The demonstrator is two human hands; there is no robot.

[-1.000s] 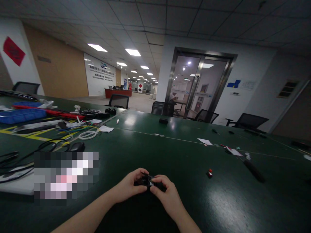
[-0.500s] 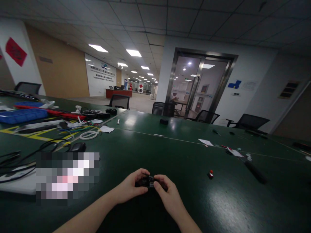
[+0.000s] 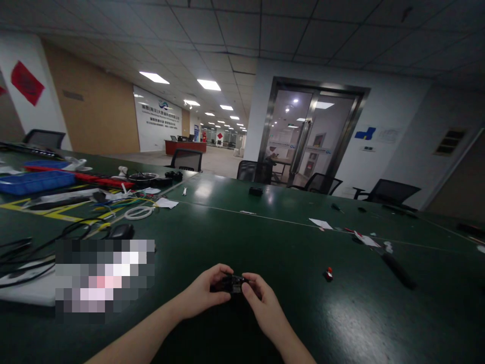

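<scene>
Between my two hands is a small black device [image 3: 235,284] with a shiny, paler patch on its front; its exact kind is too dark to make out. My left hand [image 3: 208,290] grips its left end, fingers curled over the top and thumb along the lower side. On the other end, my right hand [image 3: 261,298] closes with its thumb in front and fingers behind. The device is held low over the dark green table [image 3: 212,237]. A small red and white piece [image 3: 329,274] lies to the right of my right hand.
On the left are a blue tray [image 3: 38,182], a coiled white cable [image 3: 139,213], a black mouse [image 3: 122,231] and a white board [image 3: 28,290] under black cords. A small wrench [image 3: 185,191] and black block [image 3: 255,190] lie farther back. At right are paper [image 3: 367,238] and a black-handled tool [image 3: 397,270].
The right thumb and fingers have shifted slightly right, so more of the black device's front shows. My left hand stays nearly where it was.
</scene>
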